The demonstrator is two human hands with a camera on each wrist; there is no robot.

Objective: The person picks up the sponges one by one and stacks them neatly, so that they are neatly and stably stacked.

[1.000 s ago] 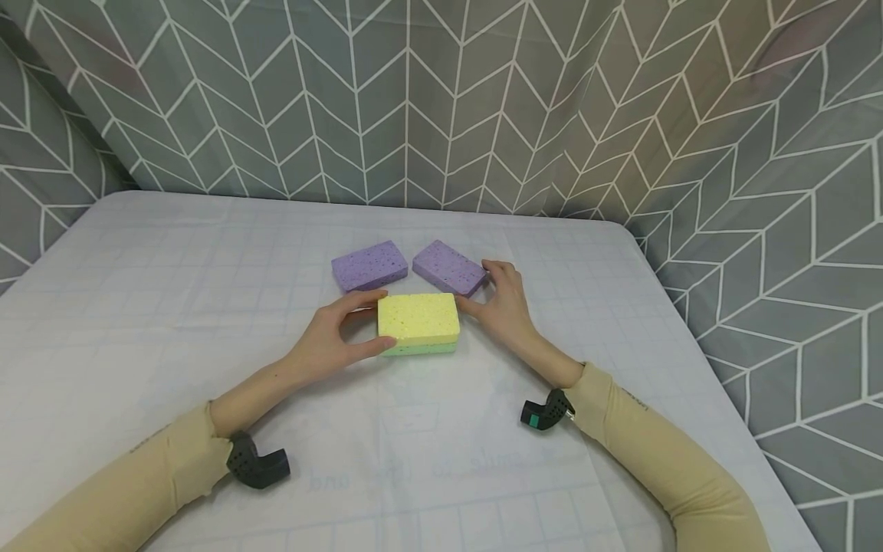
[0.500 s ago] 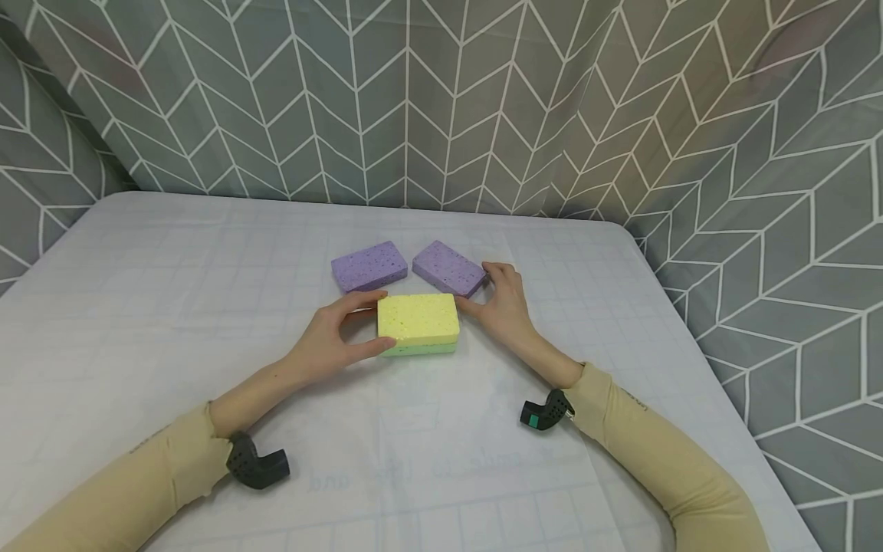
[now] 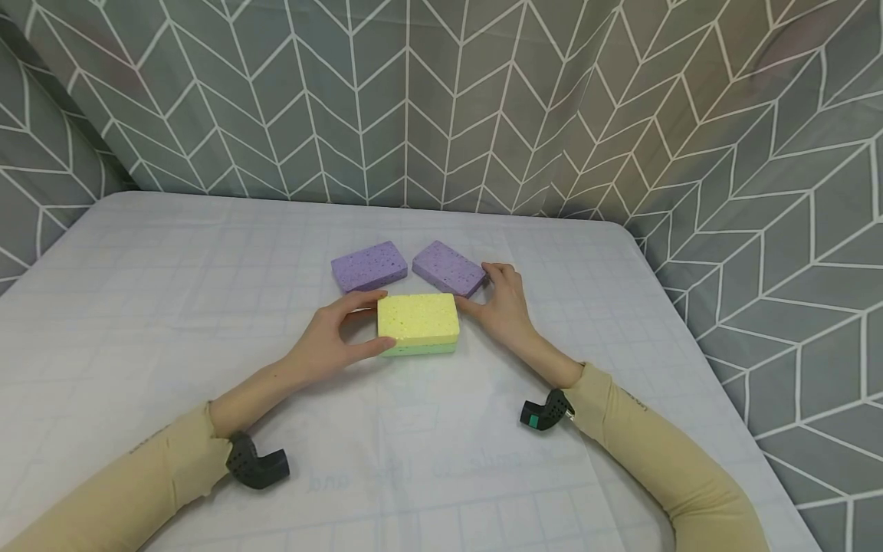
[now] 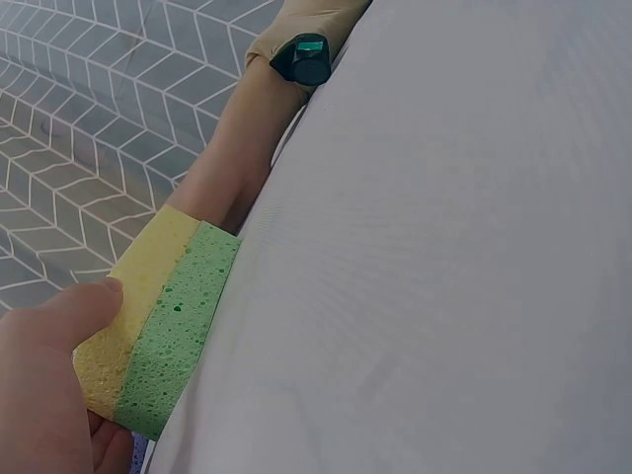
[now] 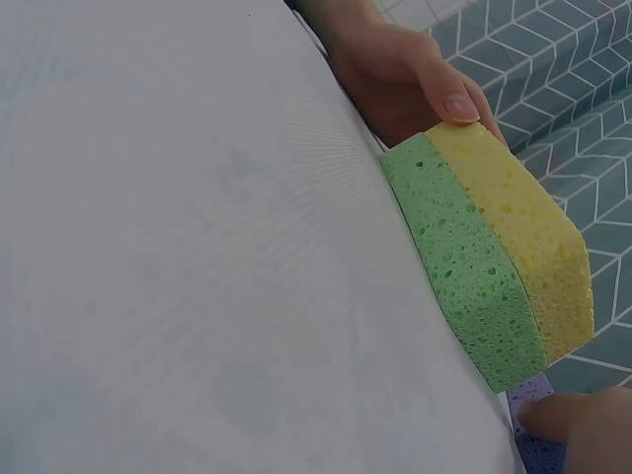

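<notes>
In the head view a yellow sponge point(image 3: 418, 317) lies flat on top of a green sponge point(image 3: 422, 349), their edges lined up. My left hand point(image 3: 333, 334) grips the yellow sponge at its left end, thumb on the near side and fingers on the far side. The left wrist view shows the thumb against the yellow sponge point(image 4: 148, 286), above the green sponge point(image 4: 183, 331). Behind the stack, my right hand point(image 3: 507, 305) holds the right end of a purple sponge point(image 3: 448, 267) between thumb and fingers. In the right wrist view that purple sponge point(image 5: 538, 444) is mostly hidden.
A second purple sponge point(image 3: 369, 266) lies to the left of the held one, close behind the left fingertips. A pale cloth covers the table point(image 3: 207, 253). Grey patterned curtains point(image 3: 428, 100) hang behind it and along the right side.
</notes>
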